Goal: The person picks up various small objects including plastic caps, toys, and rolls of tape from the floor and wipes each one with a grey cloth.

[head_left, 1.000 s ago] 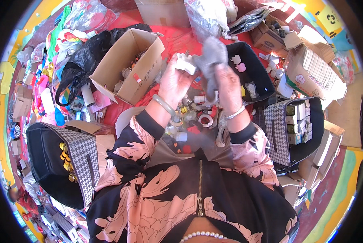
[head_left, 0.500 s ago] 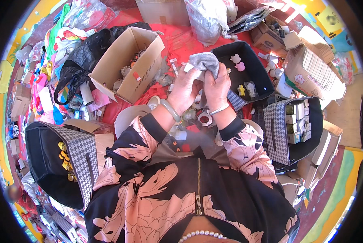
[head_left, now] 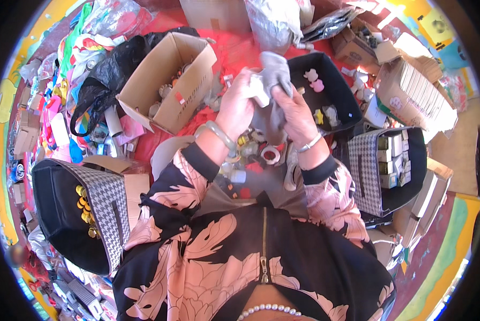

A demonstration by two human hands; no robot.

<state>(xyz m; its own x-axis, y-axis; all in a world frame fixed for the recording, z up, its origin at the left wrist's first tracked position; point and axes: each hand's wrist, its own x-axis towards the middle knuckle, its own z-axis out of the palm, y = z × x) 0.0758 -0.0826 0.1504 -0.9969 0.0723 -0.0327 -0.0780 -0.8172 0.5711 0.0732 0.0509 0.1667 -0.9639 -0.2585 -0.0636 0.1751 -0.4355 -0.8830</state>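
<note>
My left hand [head_left: 239, 105] is closed around a small white block-like object [head_left: 259, 91], whose exact kind I cannot make out. A grey cloth [head_left: 276, 69] is gripped in my right hand [head_left: 299, 119], bunched against the white object with its loose end hanging down between my wrists. Both hands are held up in front of me, close together. Just beyond my right hand stands a black fabric bin [head_left: 340, 68] holding small figurines: a pink one [head_left: 317, 85], a white one [head_left: 310, 75] and a yellow star [head_left: 319, 116].
An open cardboard box [head_left: 189, 101] with small items stands ahead left. Houndstooth-sided bins flank me, the left one [head_left: 103, 195] with gold-coloured pieces, the right one [head_left: 364, 171] with small boxes [head_left: 394, 160]. Small goods, including a white ring [head_left: 270, 155], lie below my hands.
My hands have drawn slightly apart. The cloth is now pulled longer and trails downward, and the white object shows more clearly in my left hand.
</note>
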